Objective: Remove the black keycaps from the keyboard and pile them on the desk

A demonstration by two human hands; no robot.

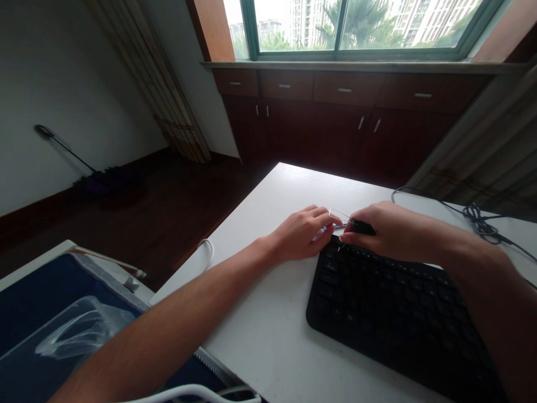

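My right hand [364, 226] is closed on the black handle of a wire keycap puller [363, 226]. Thin metal wires stick out from it toward my left hand, over the far left corner of a black keyboard [348, 296]. My left hand [308, 232] rests on the white table just beyond that corner, fingers curled and thumb bent in. Between its thumb and fingers shows something small, bluish and partly clear [321, 230], too hidden to name. The wire ends lie close to my left fingertips; whether they touch cannot be made out.
The keyboard lies on a white table [260, 305]. A bundled black cable [478, 221] runs along the far right, and a white cable loop [208, 246] hangs at the left edge. Below left is a blue zippered fabric piece [37, 285] with a clear plastic bag [84, 330] on it.
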